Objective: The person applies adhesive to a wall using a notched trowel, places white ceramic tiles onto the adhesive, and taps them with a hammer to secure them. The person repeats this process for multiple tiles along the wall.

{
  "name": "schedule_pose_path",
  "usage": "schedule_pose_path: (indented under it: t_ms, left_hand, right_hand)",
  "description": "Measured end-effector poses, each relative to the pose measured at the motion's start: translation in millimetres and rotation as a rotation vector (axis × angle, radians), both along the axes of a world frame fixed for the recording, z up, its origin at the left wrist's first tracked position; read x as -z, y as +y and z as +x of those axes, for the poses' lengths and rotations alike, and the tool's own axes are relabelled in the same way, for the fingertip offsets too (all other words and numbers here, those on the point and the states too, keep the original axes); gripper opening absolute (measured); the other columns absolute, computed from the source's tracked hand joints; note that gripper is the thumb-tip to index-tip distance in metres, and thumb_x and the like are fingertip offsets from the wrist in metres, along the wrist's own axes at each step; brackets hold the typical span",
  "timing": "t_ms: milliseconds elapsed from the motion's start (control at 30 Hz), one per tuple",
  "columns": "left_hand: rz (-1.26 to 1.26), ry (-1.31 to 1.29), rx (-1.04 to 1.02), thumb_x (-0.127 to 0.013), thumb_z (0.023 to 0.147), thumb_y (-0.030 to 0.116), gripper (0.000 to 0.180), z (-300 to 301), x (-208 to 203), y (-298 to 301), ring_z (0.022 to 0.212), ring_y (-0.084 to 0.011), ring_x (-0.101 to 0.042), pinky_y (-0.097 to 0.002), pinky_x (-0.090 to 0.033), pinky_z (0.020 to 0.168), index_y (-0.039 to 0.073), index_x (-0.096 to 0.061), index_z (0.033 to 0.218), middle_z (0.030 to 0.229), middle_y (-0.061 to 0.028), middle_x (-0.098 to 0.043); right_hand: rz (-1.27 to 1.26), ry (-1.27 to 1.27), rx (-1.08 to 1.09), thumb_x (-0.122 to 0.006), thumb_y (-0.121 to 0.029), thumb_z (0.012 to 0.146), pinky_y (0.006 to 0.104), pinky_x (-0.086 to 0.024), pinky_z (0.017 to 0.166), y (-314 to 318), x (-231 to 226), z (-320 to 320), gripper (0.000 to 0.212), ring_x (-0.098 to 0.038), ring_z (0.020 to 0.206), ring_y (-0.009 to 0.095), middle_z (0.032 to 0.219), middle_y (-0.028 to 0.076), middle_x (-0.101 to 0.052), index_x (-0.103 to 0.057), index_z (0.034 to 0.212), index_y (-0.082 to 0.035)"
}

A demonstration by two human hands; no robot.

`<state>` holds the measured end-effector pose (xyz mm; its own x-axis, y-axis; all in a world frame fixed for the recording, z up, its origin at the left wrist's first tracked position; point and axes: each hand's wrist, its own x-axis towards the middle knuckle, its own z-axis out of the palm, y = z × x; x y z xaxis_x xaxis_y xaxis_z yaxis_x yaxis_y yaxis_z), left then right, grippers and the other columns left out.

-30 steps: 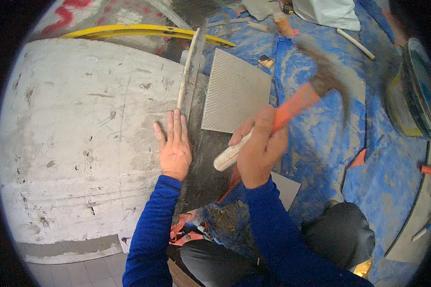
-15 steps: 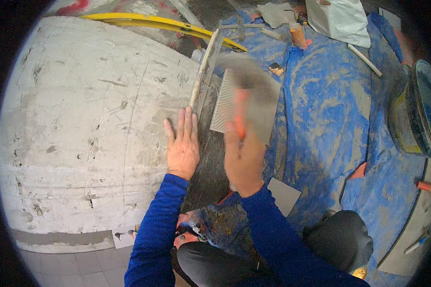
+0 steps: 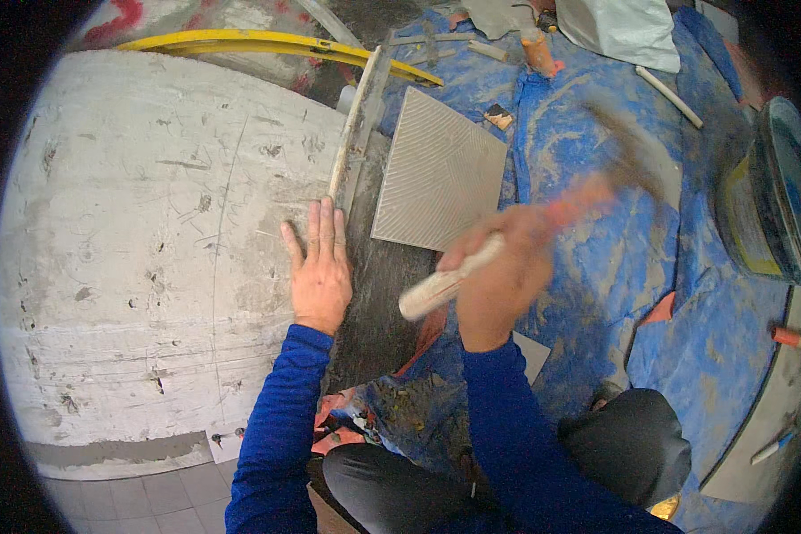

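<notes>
My left hand (image 3: 320, 276) lies flat with fingers stretched on the edge of a rough white surface (image 3: 142, 231). Its fingertips touch the near end of a long pale strip (image 3: 356, 125) running along that edge. My right hand (image 3: 505, 276), slightly blurred, is wrapped round a hammer-like tool (image 3: 449, 283). That tool has a pale handle, an orange neck and a dark head set crosswise; motion smears the head, so its exact kind is unclear. Beyond my right hand, a square grey tile (image 3: 440, 169) with a ridged face rests on the dark strip of floor and the blue sheet.
A yellow level (image 3: 240, 40) spans the far edge. The stained blue sheet (image 3: 587, 267) spreads rightward, with a bucket (image 3: 765, 196), a white pipe piece (image 3: 669, 96), an orange cylinder (image 3: 538, 55) and a white sack (image 3: 618, 31) on or beside it. My bent knees are below.
My right hand and the tool have swung right, off the tile, baring its ridged face. My left hand keeps its place at the edge; the whole view has shifted slightly.
</notes>
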<state>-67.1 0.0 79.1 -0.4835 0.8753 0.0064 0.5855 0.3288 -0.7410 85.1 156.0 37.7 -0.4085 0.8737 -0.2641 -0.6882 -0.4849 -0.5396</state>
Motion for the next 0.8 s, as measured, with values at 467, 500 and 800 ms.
schedule_pose_path:
  t_ms: [467, 500, 800]
  left_hand:
    - [-0.052, 0.040, -0.038, -0.056, 0.095, 0.021, 0.071, 3, -2, 3, 0.162, -0.0320, -0.020, -0.0675, -0.012, 0.128, -0.002, -0.038, 0.160, 0.174, -0.0163, -0.026]
    - [-0.049, 0.036, -0.038, -0.054, 0.096, 0.021, 0.068, 3, -1, 1, 0.161, -0.0325, -0.022, -0.0675, -0.013, 0.128, -0.002, -0.040, 0.159, 0.173, -0.0166, -0.027]
    - [-0.076, 0.068, -0.037, -0.052, 0.097, 0.022, 0.066, 4, -3, 3, 0.161, -0.0319, -0.024, -0.0668, -0.014, 0.128, -0.001, -0.043, 0.158, 0.173, -0.0169, -0.028]
  right_hand:
    - [0.034, 0.028, 0.037, -0.046, -0.035, 0.114, 0.0343, -0.047, 0.044, -17, 10, -11, 0.037, -0.056, 0.049, 0.019, 0.066, 0.006, -0.053, -0.051, 0.091, -0.007]
    - [-0.004, 0.038, 0.140, -0.045, -0.035, 0.114, 0.0347, -0.047, 0.045, -17, 4, -9, 0.037, -0.056, 0.049, 0.020, 0.066, 0.006, -0.053, -0.051, 0.091, -0.006]
    - [0.301, -0.263, -0.557, -0.048, -0.038, 0.112, 0.0441, -0.052, 0.064, -49, 52, -109, 0.042, -0.065, 0.067, 0.032, 0.075, 0.015, -0.065, -0.060, 0.102, 0.001]
